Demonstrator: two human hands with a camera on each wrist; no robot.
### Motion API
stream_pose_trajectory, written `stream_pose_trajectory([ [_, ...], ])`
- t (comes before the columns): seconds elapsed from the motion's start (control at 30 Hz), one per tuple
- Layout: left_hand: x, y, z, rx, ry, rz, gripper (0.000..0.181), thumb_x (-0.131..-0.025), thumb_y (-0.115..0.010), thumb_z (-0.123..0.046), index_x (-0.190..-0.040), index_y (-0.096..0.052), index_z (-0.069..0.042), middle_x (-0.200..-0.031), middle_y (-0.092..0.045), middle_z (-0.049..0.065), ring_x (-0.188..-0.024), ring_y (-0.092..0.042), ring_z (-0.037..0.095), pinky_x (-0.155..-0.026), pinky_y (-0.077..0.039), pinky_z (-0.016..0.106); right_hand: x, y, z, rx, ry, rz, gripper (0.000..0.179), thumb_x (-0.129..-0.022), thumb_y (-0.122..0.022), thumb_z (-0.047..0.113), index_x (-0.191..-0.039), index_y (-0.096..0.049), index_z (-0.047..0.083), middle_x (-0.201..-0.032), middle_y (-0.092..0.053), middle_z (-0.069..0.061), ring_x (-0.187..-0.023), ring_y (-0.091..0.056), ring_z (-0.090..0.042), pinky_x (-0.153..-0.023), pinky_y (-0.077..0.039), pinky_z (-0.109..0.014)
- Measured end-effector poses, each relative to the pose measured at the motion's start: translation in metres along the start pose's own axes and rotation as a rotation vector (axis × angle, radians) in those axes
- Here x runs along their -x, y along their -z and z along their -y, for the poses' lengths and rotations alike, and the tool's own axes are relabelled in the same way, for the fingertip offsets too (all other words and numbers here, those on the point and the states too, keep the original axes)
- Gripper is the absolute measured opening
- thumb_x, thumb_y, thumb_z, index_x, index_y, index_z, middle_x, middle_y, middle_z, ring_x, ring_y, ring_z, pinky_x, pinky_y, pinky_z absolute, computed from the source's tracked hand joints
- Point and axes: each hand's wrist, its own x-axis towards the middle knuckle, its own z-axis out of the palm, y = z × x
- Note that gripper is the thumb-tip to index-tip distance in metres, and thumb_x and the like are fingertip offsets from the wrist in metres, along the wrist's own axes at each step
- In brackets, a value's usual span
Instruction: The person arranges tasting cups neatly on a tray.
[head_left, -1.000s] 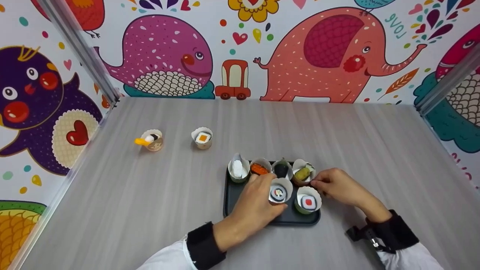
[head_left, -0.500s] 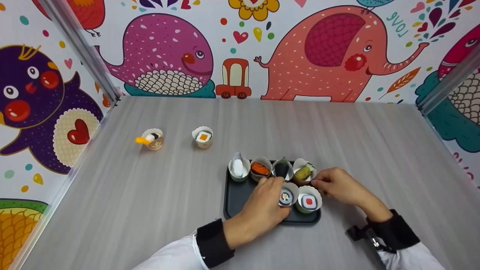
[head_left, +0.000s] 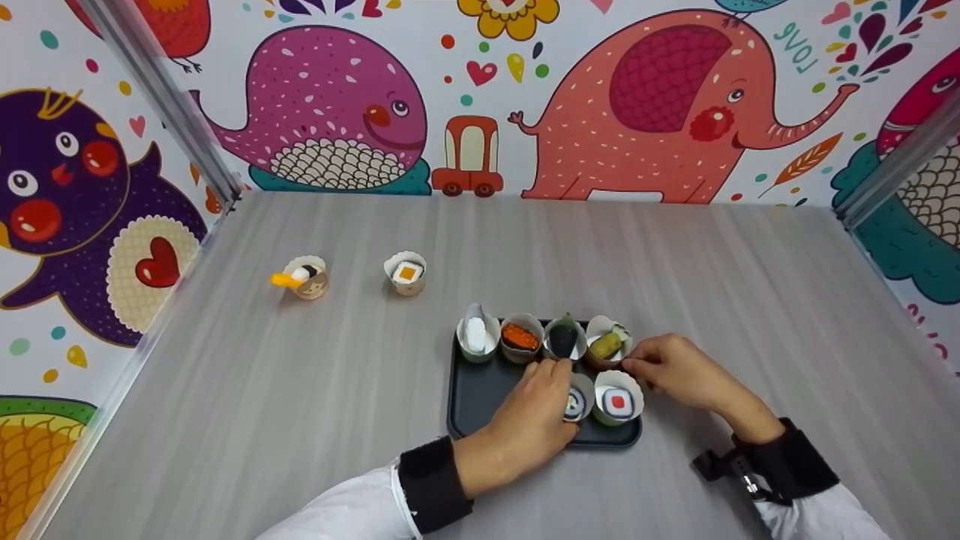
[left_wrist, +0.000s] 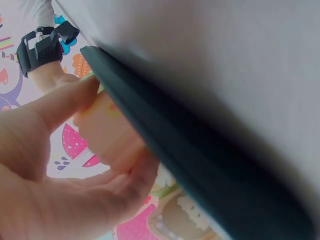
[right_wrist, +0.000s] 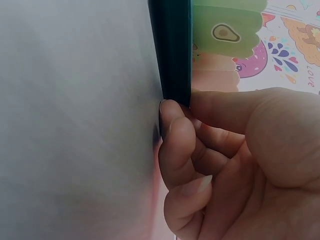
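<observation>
My left hand [head_left: 525, 416] holds a scalloped paper cup [head_left: 583, 391] with a round sushi roll [head_left: 574, 405] inside, low over the front row of the black tray [head_left: 476, 405]. The left wrist view shows thumb and fingers around this peach-coloured cup [left_wrist: 107, 130] at the tray's rim. With thumb and index finger, my right hand [head_left: 679, 375] pinches the tray's right edge [right_wrist: 172, 55]. Beside the held cup stands a green cup with a red-centred sushi piece [head_left: 617, 403]. Along the back row are cups holding a white piece [head_left: 475, 336], orange roe sushi [head_left: 521, 337], a dark piece [head_left: 563, 340] and a yellow-green piece [head_left: 605, 346].
Two more sushi cups stand on the grey table [head_left: 337, 405] behind and left of the tray: one with an orange-tailed piece [head_left: 306, 277], one with an orange-centred square roll [head_left: 406, 273]. Cartoon-printed walls [head_left: 337, 112] close off the back and sides.
My left hand has moved right and lower with its cup, bringing it next to the green cup. The right hand stays at the tray's edge.
</observation>
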Motion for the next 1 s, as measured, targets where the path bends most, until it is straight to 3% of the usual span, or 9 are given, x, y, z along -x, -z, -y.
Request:
stream_pose_trajectory([
  [0.2, 0.0, 0.0, 0.001, 0.002, -0.025, -0.002, 0.076, -0.08, -0.09, -0.008, -0.144, -0.05, 0.007, -0.133, -0.06, 0.02, -0.121, -0.057, 0.031, -0.106, -0.049, 0.036, -0.001, 0.0, 0.0, -0.003, -0.001, -0.001, 0.022, -0.103, -0.066, 0.013, -0.083, -0.07, 0.007, -0.064, -0.056, 0.003, -0.055, -0.051, -0.009, -0.052, -0.041, -0.024],
  [0.33, 0.001, 0.003, 0.0, 0.002, -0.026, -0.01, 0.072, -0.079, -0.091, -0.01, -0.139, -0.054, 0.005, -0.128, -0.061, 0.016, -0.117, -0.058, 0.029, -0.103, -0.05, 0.036, -0.001, 0.0, -0.001, 0.0, -0.001, 0.0, 0.021, -0.103, -0.066, 0.013, -0.084, -0.071, 0.006, -0.064, -0.057, 0.002, -0.055, -0.052, -0.01, -0.053, -0.043, -0.024],
  [0.5, 0.002, 0.013, -0.003, -0.018, -0.031, -0.025, 0.071, -0.078, -0.094, -0.021, -0.133, -0.057, 0.003, -0.116, -0.061, 0.01, -0.108, -0.057, 0.023, -0.094, -0.052, 0.032, 0.0, 0.0, -0.002, 0.004, -0.002, -0.002, 0.021, -0.103, -0.066, 0.014, -0.083, -0.071, 0.007, -0.064, -0.058, 0.002, -0.056, -0.053, -0.01, -0.053, -0.043, -0.025],
  [0.63, 0.006, 0.024, -0.005, 0.012, -0.035, -0.038, 0.068, -0.082, -0.092, -0.027, -0.134, -0.058, 0.0, -0.12, -0.061, 0.008, -0.111, -0.056, 0.022, -0.096, -0.051, 0.032, 0.0, 0.0, -0.002, 0.002, 0.002, -0.004, 0.021, -0.103, -0.066, 0.014, -0.083, -0.071, 0.007, -0.065, -0.058, 0.002, -0.056, -0.053, -0.01, -0.053, -0.042, -0.024],
  [0.73, 0.01, 0.03, -0.003, 0.031, -0.06, -0.095, 0.066, -0.085, -0.089, -0.028, -0.136, -0.058, -0.002, -0.128, -0.062, 0.008, -0.118, -0.057, 0.022, -0.102, -0.05, 0.033, 0.0, 0.0, -0.002, 0.002, 0.007, -0.003, 0.022, -0.103, -0.066, 0.014, -0.082, -0.071, 0.007, -0.065, -0.058, 0.002, -0.056, -0.053, -0.01, -0.053, -0.042, -0.024],
  [1.0, 0.015, 0.041, 0.015, -0.071, -0.206, -0.346, 0.055, -0.088, -0.086, -0.027, -0.13, -0.063, -0.001, -0.124, -0.067, 0.011, -0.116, -0.063, 0.025, -0.102, -0.051, 0.037, -0.001, -0.001, -0.002, 0.005, 0.006, -0.004, 0.021, -0.102, -0.066, 0.012, -0.083, -0.071, 0.006, -0.064, -0.057, 0.002, -0.056, -0.053, -0.01, -0.053, -0.043, -0.024],
])
